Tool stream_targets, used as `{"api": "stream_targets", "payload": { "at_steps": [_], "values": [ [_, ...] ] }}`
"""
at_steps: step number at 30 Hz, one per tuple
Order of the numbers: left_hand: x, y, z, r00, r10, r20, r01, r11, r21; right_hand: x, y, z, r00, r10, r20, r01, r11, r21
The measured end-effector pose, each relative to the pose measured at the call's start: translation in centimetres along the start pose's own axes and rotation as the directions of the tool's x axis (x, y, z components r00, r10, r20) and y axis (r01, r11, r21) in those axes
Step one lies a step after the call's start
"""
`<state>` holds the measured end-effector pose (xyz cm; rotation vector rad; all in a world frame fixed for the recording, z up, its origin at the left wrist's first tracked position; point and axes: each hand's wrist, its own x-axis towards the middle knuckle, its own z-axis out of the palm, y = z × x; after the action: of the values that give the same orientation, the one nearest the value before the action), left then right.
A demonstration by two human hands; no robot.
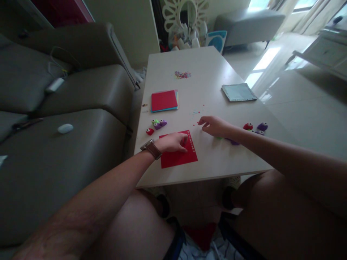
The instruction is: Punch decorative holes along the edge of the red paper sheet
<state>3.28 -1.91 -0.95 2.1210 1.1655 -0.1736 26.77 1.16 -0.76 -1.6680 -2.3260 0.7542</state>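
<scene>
Near the front edge of the worktop [211,61] lies the red paper sheet [179,153], flat, with a row of small punched holes along its right side. Left hand [173,142] rests on its top edge, fingers curled together and pressing down; nothing clamped. Right hand [214,125] hovers just right of the sheet's upper corner, fingers loosely apart, tips pointing at red punch scraps [195,124] on the bare top. Whether it pinches one: can't tell.

Risks, as I judge them:
- Sheet is close to the front edge; a pull from the left hand could slide it off onto the lap.
- Right forearm lies over punches [233,141] close behind the hand; sweeping back could knock them, or the red punch [247,126] and purple punch [262,126], toward the right edge.
- Scraps are tiny, easily scattered by a sleeve-level draft or brush.

Further out: punch cluster [157,125] left of the sheet, coloured paper stack [164,100], blue mat [239,91], confetti pile [182,74], wristwatch [151,148].

Writing: none readable; no brand legible on anything.
</scene>
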Motion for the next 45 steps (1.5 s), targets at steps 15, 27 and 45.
{"api": "stream_targets", "payload": {
  "at_steps": [15, 27, 45],
  "values": [
    [0.0, 0.0, 0.0, 1.0, -0.023, -0.005, 0.023, 1.0, -0.002, -1.4, -1.3, -0.3, 0.973, -0.155, 0.17, 0.205, 0.917, -0.341],
    [0.1, -0.3, 0.1, 1.0, 0.021, 0.005, -0.021, 0.999, -0.033, -0.4, 0.0, 0.9, 0.97, -0.21, 0.121, 0.23, 0.955, -0.186],
    [0.2, -0.3, 0.1, 1.0, 0.003, 0.008, -0.003, 0.999, -0.047, -0.5, 0.2, 1.5, 0.944, -0.281, 0.171, 0.317, 0.915, -0.248]
  ]
}}
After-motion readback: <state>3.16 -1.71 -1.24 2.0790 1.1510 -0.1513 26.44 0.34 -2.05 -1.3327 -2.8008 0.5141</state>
